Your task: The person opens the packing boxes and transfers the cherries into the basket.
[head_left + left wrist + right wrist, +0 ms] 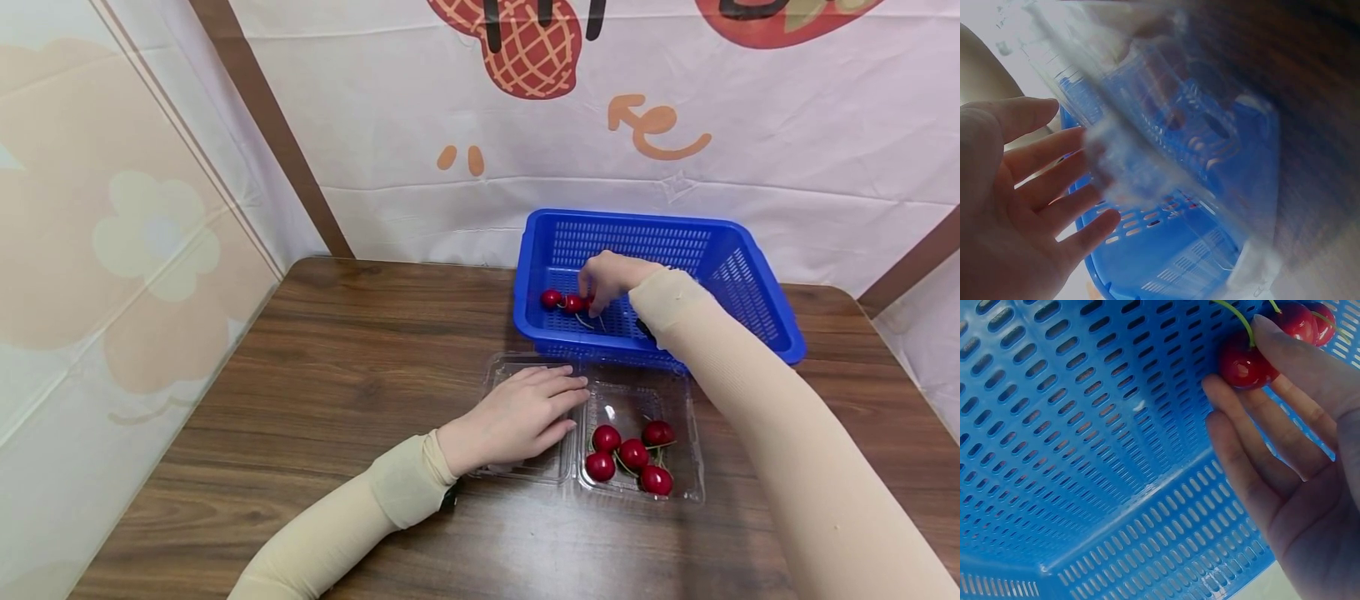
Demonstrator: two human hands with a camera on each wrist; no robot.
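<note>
My right hand (609,277) reaches down into the blue basket (780,333), its thumb and fingertips around a red cherry (1244,361) with a green stem. Two more cherries lie beside it, one of them a dark red cherry (551,298) toward the basket's left wall. With fingers straight, my left hand (517,417) rests on the left half of a clear plastic clamshell box (697,450). In the right half of that box sit several cherries (633,454), stems attached. The left wrist view shows the fingers against the blurred clear plastic (1129,162).
The basket stands at the back of the wooden table (360,367), close to the printed curtain (390,108). Right in front of it lies the open clamshell box, its back edge near the basket. My right forearm (780,417) passes over the table's right side.
</note>
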